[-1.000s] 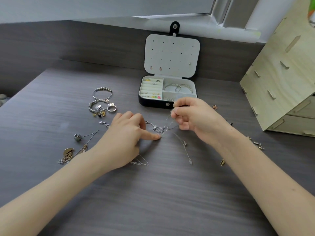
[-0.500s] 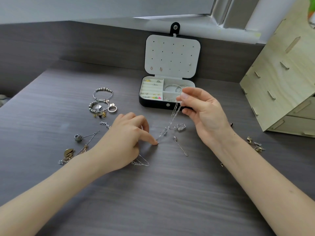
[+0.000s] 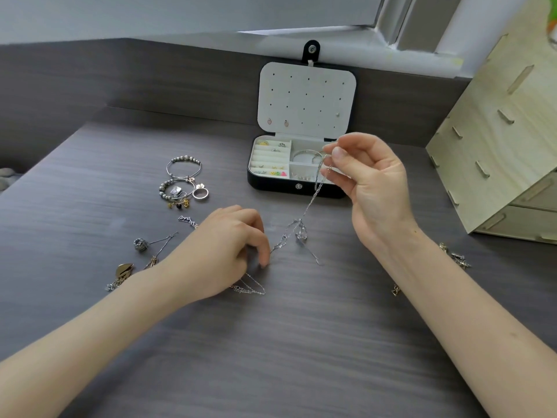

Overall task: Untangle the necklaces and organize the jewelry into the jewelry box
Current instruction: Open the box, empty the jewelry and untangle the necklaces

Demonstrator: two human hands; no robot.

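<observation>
A thin silver necklace chain stretches taut between my hands, with a clear pendant hanging at its middle. My right hand pinches the chain's upper end, raised in front of the open black jewelry box. My left hand rests on the table with curled fingers, holding the chain's lower end down; more chain trails out beneath it. The box holds rings, small earrings and a bangle, and its white lid stands upright.
Beaded bracelets, a ring and charms lie at left. Pendants on chains lie near my left forearm. Small earrings sit right of my right wrist. A wooden drawer unit stands at right. A wall edges the back.
My right hand has lifted the chain's end up and back toward the box, pulling the necklace taut and raising the pendant. My left hand has stayed put on the table.
</observation>
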